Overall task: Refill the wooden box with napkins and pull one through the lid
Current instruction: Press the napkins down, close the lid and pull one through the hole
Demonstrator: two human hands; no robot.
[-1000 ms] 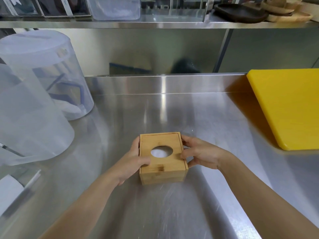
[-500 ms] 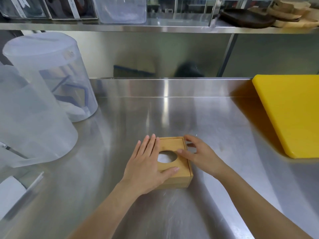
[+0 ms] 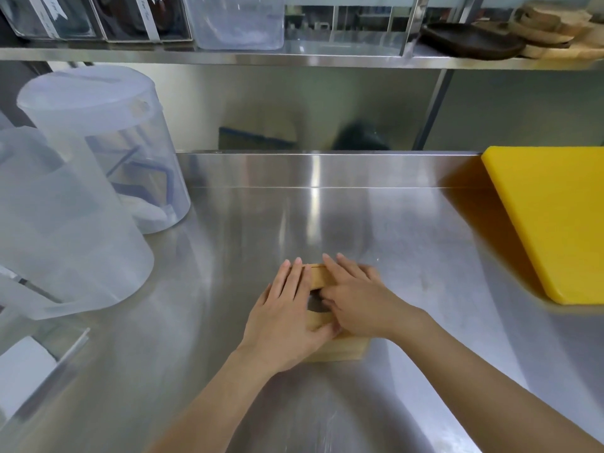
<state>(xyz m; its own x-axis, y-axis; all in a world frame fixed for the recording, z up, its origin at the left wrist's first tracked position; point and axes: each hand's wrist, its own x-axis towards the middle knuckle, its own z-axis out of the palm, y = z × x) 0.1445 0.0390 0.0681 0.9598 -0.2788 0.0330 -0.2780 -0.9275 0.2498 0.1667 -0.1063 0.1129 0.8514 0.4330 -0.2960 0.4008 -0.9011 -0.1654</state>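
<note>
Covering more of the wooden box (image 3: 318,277) than half a second ago, the left hand (image 3: 283,317) and right hand (image 3: 356,302) now both lie flat on its lid, fingers outstretched, gripping nothing. The box sits on the counter (image 3: 228,243), long axis running away from the person. Its round opening (image 3: 315,304) is mostly hidden.
</note>
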